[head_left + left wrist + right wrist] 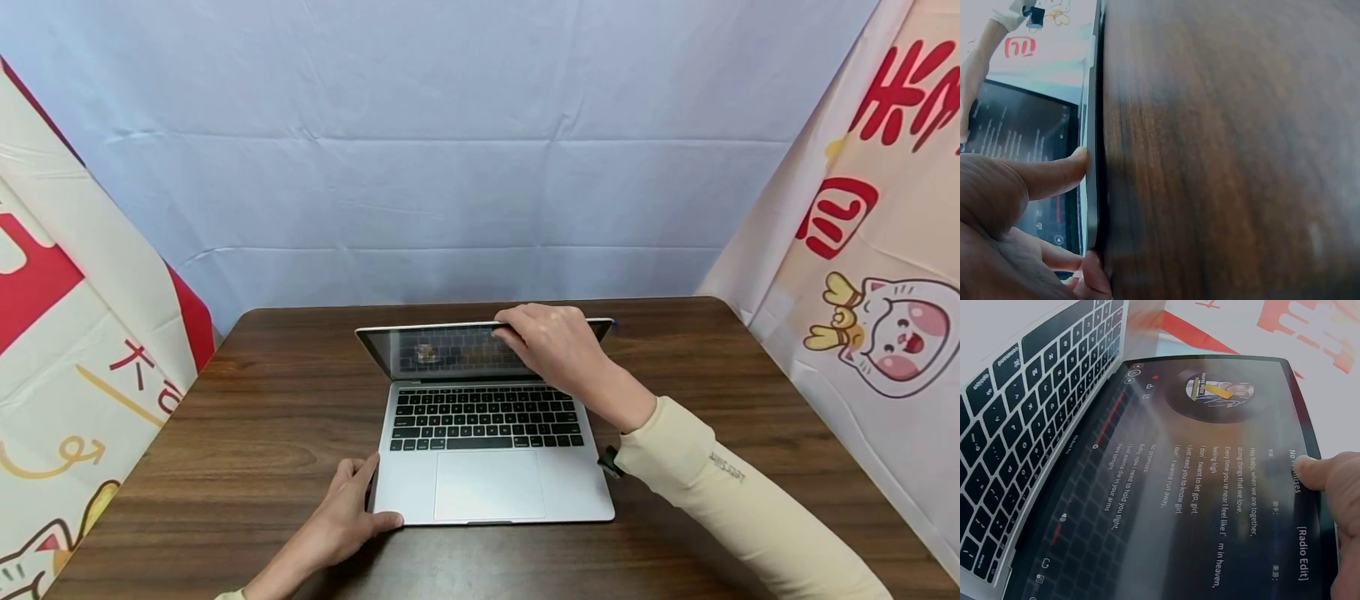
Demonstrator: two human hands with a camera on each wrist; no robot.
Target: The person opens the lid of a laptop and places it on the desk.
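Observation:
A silver laptop (pixel 489 483) with black keys lies on the wooden table, its lid tilted up over the keyboard. My right hand (pixel 553 343) pinches the top edge of the lid right of its middle. In the right wrist view that thumb lies on the lit screen (pixel 1210 481), which shows song lyrics and a round cover picture; the fingers behind the lid are mostly hidden. At the laptop's front left corner, my left hand (pixel 343 515) holds the base. Its thumb touches the front edge and its fingers lie along the left side.
The brown wooden table (pixel 262 417) extends around the laptop on all sides. Behind it hangs a pale blue cloth (pixel 450 167). Printed cloths stand at the left (pixel 75 333) and right (pixel 885 317).

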